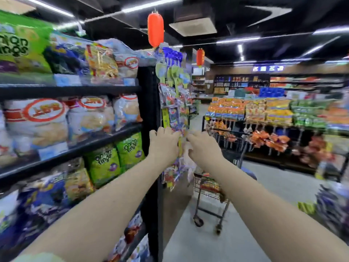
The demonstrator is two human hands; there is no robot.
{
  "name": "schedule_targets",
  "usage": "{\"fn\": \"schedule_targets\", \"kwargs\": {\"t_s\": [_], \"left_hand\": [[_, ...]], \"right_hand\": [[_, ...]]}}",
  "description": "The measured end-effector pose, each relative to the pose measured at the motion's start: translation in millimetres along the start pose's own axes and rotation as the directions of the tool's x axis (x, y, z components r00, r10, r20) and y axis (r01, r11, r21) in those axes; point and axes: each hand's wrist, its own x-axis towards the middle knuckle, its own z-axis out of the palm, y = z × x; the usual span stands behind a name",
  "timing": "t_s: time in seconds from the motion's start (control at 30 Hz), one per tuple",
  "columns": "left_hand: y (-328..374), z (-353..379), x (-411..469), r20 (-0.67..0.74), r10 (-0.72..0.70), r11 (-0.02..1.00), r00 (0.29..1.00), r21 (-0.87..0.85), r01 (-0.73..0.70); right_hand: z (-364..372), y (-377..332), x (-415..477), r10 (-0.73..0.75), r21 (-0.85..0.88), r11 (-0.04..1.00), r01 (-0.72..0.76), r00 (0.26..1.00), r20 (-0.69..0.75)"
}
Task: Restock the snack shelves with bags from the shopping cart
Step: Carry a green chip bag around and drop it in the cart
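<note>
Snack shelves (71,90) of black metal fill the left side, packed with white bags (39,120), green bags (103,163) and blue bags (43,197), all smeared by motion blur. At the far end of the shelves a strip of small packets (173,110) hangs down the end post. Both arms reach out to it: the left hand (163,142) and the right hand (203,148) are side by side against the packets, seen from the back. The blur hides the fingers, so I cannot tell whether either hand is gripping a packet or only touching the strip.

Just beyond and below the hands stands the shopping cart (207,193) on a pale grey floor (273,182), with a few red packs in its basket. Across the aisle to the right, a low rack (264,110) carries orange, yellow and green bags. Overhead is a dark ceiling (245,16) with long light strips (151,4), and two red lanterns (155,29) hang from it.
</note>
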Motion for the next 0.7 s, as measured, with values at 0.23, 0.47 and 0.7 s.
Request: {"fn": "schedule_targets", "kwargs": {"t_s": [0.23, 0.47, 0.7], "left_hand": [[166.5, 79.0, 71.2, 0.066, 0.119, 0.973, 0.991, -0.207, -0.103], [271.1, 191.4, 94.0, 0.194, 0.198, 0.937, 0.961, -0.324, -0.127], [303.9, 306.2, 160.0, 0.244, 0.240, 0.913, 0.940, -0.386, -0.133]], "right_hand": [[65.1, 158.9, -40.9, 0.185, -0.063, 0.982, -0.178, 0.975, 0.123], [167.7, 258.6, -64.4, 0.345, -0.021, 0.936, -0.351, 0.905, 0.248], [275.7, 326.8, -33.0, 0.421, -0.013, 0.899, -0.437, 0.856, 0.299]]}}
